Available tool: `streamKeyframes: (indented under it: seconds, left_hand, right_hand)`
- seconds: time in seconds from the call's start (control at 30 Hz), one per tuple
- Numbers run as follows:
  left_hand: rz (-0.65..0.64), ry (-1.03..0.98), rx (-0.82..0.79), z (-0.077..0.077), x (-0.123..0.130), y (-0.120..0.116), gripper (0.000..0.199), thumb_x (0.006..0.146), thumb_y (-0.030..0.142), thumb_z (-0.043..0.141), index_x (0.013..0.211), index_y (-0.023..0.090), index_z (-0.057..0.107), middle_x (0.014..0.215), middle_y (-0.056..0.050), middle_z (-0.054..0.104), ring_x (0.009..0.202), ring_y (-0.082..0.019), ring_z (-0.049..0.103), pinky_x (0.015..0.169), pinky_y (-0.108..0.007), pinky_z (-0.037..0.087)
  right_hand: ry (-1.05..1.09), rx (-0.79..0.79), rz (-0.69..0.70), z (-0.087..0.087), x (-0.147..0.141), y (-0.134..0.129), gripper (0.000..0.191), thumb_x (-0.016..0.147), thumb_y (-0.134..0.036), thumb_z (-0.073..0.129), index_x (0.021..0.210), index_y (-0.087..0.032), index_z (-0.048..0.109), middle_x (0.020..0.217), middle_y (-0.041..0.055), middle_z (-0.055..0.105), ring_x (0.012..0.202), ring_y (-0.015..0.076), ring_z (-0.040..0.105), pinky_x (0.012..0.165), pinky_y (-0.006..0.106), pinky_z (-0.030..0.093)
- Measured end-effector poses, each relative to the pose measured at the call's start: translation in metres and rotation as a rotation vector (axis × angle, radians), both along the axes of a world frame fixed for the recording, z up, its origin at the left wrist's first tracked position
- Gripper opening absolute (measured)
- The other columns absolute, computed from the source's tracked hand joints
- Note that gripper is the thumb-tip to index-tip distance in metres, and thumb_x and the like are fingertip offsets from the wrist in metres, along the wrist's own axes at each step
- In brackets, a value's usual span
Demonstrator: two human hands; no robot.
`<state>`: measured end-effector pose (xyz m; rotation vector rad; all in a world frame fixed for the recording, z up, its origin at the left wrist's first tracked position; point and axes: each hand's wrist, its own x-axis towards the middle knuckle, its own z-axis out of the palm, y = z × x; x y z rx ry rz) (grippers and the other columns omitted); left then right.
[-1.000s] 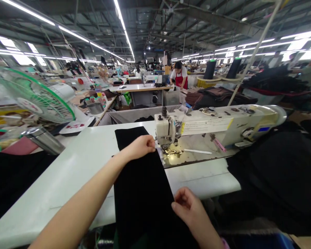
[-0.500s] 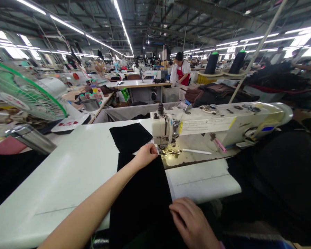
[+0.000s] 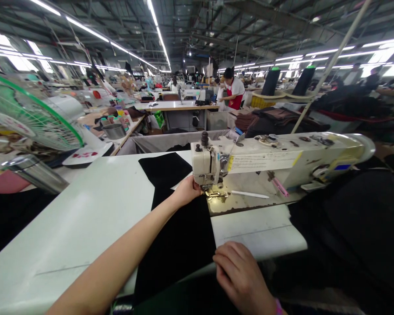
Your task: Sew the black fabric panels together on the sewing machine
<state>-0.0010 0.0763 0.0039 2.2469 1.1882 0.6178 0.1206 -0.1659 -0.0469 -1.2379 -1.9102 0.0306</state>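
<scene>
Black fabric (image 3: 180, 236) runs across the white table (image 3: 105, 205) and up to the needle area of a sewing machine (image 3: 243, 157). Beside the presser foot, my left hand (image 3: 188, 191) has its fingers closed in a pinch on the fabric; the fingertips are partly hidden. My right hand (image 3: 241, 273) is at the table's front edge, its curled fingers gripping the fabric's right edge. Another black fabric part (image 3: 166, 168) lies flat beyond my left hand, left of the machine head.
A white pen-like stick (image 3: 249, 194) and a pink-handled tool (image 3: 279, 186) lie under the machine arm. To the left stand a green fan (image 3: 36, 113) and a steel flask (image 3: 36, 173). Dark cloth (image 3: 354, 227) is heaped at right. A person in a red apron (image 3: 234, 94) works farther back.
The black fabric's near end has shifted and its lower edge now slants across the table front. My left hand has moved slightly nearer the presser foot; my right hand has barely moved.
</scene>
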Motion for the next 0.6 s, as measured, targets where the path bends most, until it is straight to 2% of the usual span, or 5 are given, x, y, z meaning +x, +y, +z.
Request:
streamKeyframes:
  seconds: [0.1, 0.17, 0.23, 0.33, 0.6]
  left_hand:
    - [0.103, 0.007, 0.122, 0.003, -0.012, -0.038, 0.021, 0.072, 0.011, 0.070, 0.089, 0.015, 0.058, 0.093, -0.008, 0.063, 0.093, -0.026, 0.060, 0.085, -0.042, 0.049]
    - [0.030, 0.018, 0.167, 0.003, -0.025, -0.080, 0.015, 0.079, 0.015, 0.068, 0.090, 0.017, 0.059, 0.099, -0.009, 0.063, 0.099, -0.026, 0.058, 0.090, -0.044, 0.049]
    - [-0.354, 0.059, 0.165, 0.000, -0.040, -0.121, 0.008, 0.089, 0.013, 0.056, 0.087, 0.019, 0.061, 0.092, -0.006, 0.066, 0.089, -0.021, 0.062, 0.082, -0.035, 0.053]
    - [-0.641, 0.138, 0.338, -0.010, -0.061, -0.155, 0.025, 0.090, 0.009, 0.047, 0.108, 0.015, 0.064, 0.109, -0.010, 0.069, 0.104, -0.023, 0.064, 0.090, -0.035, 0.056]
    - [-0.717, 0.223, 0.653, -0.021, -0.064, -0.108, 0.035, 0.097, 0.012, 0.040, 0.125, 0.011, 0.060, 0.121, -0.014, 0.069, 0.116, -0.025, 0.063, 0.099, -0.040, 0.056]
  right_hand:
    - [-0.028, 0.014, 0.007, 0.003, 0.003, -0.002, 0.026, 0.089, -0.002, 0.049, 0.106, -0.016, 0.063, 0.102, 0.0078, 0.069, 0.095, 0.0235, 0.061, 0.084, 0.040, 0.052]
    - [-0.046, 0.003, 0.017, 0.005, 0.004, -0.004, 0.029, 0.088, -0.001, 0.048, 0.109, -0.016, 0.063, 0.105, 0.0081, 0.070, 0.097, 0.0237, 0.061, 0.086, 0.041, 0.052]
    - [-0.059, -0.019, 0.028, 0.006, 0.006, -0.004, 0.032, 0.087, -0.001, 0.048, 0.111, -0.016, 0.063, 0.105, 0.0084, 0.070, 0.096, 0.0239, 0.061, 0.086, 0.042, 0.053]
    - [-0.070, -0.048, 0.023, 0.009, 0.006, 0.000, 0.037, 0.084, 0.000, 0.048, 0.114, -0.015, 0.063, 0.104, 0.0088, 0.070, 0.097, 0.0242, 0.061, 0.088, 0.043, 0.052]
    - [-0.055, -0.059, -0.071, 0.025, 0.016, 0.032, 0.024, 0.088, -0.007, 0.054, 0.103, -0.021, 0.067, 0.107, 0.0067, 0.070, 0.100, 0.0240, 0.061, 0.092, 0.045, 0.049]
